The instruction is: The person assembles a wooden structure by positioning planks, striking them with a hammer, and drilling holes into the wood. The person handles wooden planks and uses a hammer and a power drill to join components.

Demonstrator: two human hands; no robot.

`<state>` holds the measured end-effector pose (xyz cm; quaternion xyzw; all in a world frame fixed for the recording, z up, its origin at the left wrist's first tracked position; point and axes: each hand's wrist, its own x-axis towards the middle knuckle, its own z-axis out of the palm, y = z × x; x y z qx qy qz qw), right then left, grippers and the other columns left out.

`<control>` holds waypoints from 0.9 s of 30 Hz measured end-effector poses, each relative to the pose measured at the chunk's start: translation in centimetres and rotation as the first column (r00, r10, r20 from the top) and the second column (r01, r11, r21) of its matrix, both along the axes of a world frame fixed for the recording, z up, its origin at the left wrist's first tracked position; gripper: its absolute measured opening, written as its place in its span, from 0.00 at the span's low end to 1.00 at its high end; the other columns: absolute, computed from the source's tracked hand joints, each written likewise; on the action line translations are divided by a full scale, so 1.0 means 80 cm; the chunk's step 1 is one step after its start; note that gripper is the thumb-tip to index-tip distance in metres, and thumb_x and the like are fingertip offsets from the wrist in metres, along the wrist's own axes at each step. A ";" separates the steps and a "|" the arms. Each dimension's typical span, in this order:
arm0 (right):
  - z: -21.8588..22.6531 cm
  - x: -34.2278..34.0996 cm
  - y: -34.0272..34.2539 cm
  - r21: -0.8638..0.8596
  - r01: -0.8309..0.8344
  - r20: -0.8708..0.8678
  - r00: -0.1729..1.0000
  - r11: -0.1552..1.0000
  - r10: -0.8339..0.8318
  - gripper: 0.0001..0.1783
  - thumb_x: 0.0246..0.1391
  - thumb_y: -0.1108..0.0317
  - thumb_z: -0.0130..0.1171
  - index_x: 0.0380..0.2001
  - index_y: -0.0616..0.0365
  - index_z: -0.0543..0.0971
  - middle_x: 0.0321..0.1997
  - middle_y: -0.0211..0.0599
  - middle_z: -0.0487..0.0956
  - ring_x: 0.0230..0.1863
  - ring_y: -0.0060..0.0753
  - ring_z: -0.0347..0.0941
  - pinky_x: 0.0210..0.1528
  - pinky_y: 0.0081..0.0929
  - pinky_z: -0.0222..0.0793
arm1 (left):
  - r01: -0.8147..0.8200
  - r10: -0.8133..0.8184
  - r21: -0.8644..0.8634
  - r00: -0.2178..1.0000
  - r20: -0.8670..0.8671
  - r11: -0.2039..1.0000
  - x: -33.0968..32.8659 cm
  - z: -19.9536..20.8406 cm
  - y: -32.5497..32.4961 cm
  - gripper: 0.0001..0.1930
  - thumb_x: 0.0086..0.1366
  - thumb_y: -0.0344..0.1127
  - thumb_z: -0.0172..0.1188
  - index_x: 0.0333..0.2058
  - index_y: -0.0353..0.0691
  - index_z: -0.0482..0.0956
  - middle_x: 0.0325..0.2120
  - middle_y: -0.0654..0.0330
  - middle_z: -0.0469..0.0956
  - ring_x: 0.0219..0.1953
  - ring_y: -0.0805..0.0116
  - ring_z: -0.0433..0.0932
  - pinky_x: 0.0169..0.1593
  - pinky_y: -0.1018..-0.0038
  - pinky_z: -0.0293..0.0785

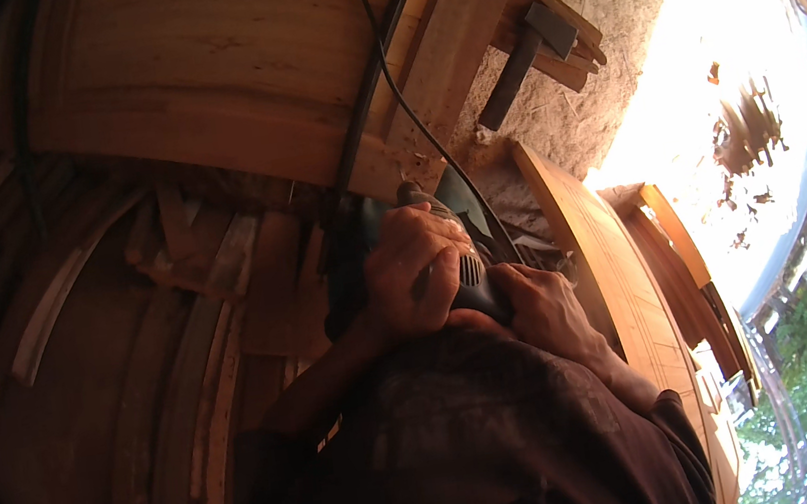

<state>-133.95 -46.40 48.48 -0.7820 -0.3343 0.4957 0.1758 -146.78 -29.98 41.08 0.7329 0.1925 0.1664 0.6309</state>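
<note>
- While both forearms slant inward from the lower edge, elbows out to the sides, the two hands meet just ahead of the dark shirt (464, 416) on one power tool (469, 269).
- The left hand (413, 269) lies with its back upward, fingers bent over the tool's body, its thumb folded near the vent slots; the wrist is angled in toward the middle.
- The right hand (543, 303) is farther back and just beside it, fingers curled around the rear of the tool; its palm is hidden, so how tightly it presses I cannot tell.
- The tool sits between the hands, its narrow nose aimed away from the body at the near edge of a wooden panel (198, 56); whether the tip touches the wood I cannot tell.
- A thin black cord (423, 127) crosses the panel and runs down past the tool's right side toward the right hand.
- Beyond, to the right, a hammer (515, 77) lies across some wood pieces (569, 25), well apart from both hands.
</note>
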 end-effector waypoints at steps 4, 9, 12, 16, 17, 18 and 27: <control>-0.001 -0.003 -0.002 0.004 0.008 0.008 1.000 1.000 -0.008 0.42 0.58 0.27 0.71 0.33 0.63 0.78 0.31 0.54 0.84 0.32 0.61 0.87 0.33 0.50 0.83 | 0.003 -0.003 0.007 1.000 -0.003 1.000 -0.002 -0.002 -0.002 0.09 0.63 0.26 0.55 0.34 0.34 0.85 0.37 0.54 0.88 0.44 0.60 0.84 0.65 0.54 0.76; -0.001 -0.005 -0.002 0.026 0.013 0.014 1.000 1.000 -0.013 0.41 0.58 0.28 0.71 0.33 0.63 0.78 0.32 0.54 0.85 0.32 0.61 0.87 0.33 0.50 0.83 | -0.003 0.003 0.013 1.000 0.007 1.000 -0.004 -0.003 -0.002 0.09 0.63 0.25 0.55 0.35 0.34 0.85 0.37 0.55 0.88 0.43 0.60 0.84 0.64 0.54 0.76; -0.001 -0.008 -0.003 0.029 0.022 0.010 1.000 0.999 -0.022 0.41 0.59 0.28 0.71 0.33 0.63 0.78 0.32 0.53 0.85 0.32 0.61 0.87 0.33 0.50 0.83 | -0.002 0.002 0.021 1.000 0.008 1.000 -0.004 -0.001 -0.001 0.09 0.63 0.25 0.55 0.34 0.34 0.85 0.36 0.55 0.88 0.43 0.59 0.84 0.63 0.54 0.76; -0.001 -0.009 0.000 0.016 0.021 0.009 1.000 1.000 -0.021 0.41 0.59 0.28 0.71 0.33 0.64 0.78 0.31 0.53 0.85 0.32 0.60 0.87 0.33 0.49 0.83 | -0.010 0.010 0.021 1.000 0.020 1.000 -0.003 -0.001 0.002 0.07 0.64 0.25 0.57 0.34 0.35 0.85 0.36 0.55 0.88 0.42 0.59 0.85 0.62 0.55 0.77; -0.002 -0.009 0.000 0.010 0.012 0.015 1.000 1.000 -0.012 0.41 0.59 0.28 0.71 0.33 0.64 0.78 0.31 0.53 0.85 0.31 0.59 0.87 0.33 0.49 0.83 | -0.013 0.012 0.025 0.999 0.039 1.000 -0.003 -0.002 0.003 0.06 0.64 0.24 0.58 0.34 0.35 0.85 0.35 0.56 0.87 0.41 0.59 0.85 0.61 0.56 0.76; -0.002 -0.009 0.000 0.012 0.006 0.019 1.000 1.000 -0.006 0.41 0.59 0.28 0.71 0.33 0.64 0.78 0.32 0.53 0.85 0.31 0.59 0.87 0.33 0.49 0.83 | -0.014 0.012 0.027 0.998 0.057 1.000 -0.002 -0.003 0.003 0.05 0.64 0.23 0.60 0.34 0.36 0.84 0.35 0.56 0.87 0.41 0.59 0.85 0.59 0.57 0.76; 0.004 -0.005 0.011 -0.048 -0.015 -0.002 1.000 0.999 0.015 0.41 0.60 0.29 0.70 0.34 0.65 0.79 0.33 0.56 0.85 0.35 0.61 0.87 0.37 0.51 0.83 | -0.012 0.010 0.029 0.998 0.067 0.999 -0.001 -0.008 0.005 0.05 0.65 0.23 0.60 0.34 0.36 0.85 0.35 0.56 0.87 0.39 0.59 0.85 0.57 0.59 0.77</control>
